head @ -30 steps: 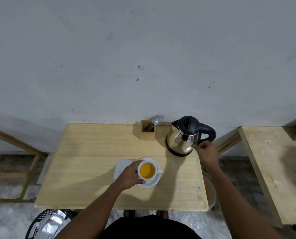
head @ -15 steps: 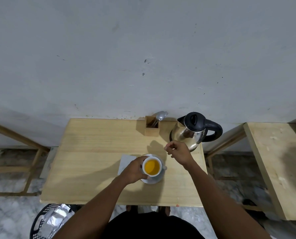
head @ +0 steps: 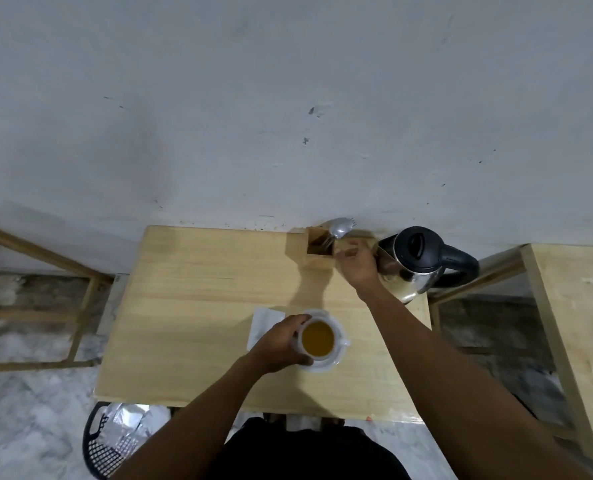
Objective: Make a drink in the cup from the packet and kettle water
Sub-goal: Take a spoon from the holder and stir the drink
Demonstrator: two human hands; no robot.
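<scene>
A white cup [head: 336, 336] full of orange-yellow liquid stands on a white saucer [head: 326, 364] near the front of the wooden table [head: 198, 306]. My left hand [head: 281, 344] wraps around the cup's left side. A steel kettle [head: 414, 261] with a black lid and handle stands at the table's back right corner. My right hand [head: 357, 263] hovers between the kettle and a small wooden holder [head: 319, 245], fingers loosely apart, holding nothing. A metal spoon [head: 340, 230] and a fork stick up from the holder. A white packet or napkin [head: 264, 323] lies left of the saucer.
A grey wall runs right behind the table. A second wooden table [head: 579, 323] stands to the right across a narrow gap. A black basket [head: 104, 448] with silver foil wrappers sits on the floor at the front left. A wooden frame [head: 46, 289] stands to the left.
My right hand left the kettle's handle, swept left across the table, and now reaches back toward the wooden holder. My left hand stays on the cup.
</scene>
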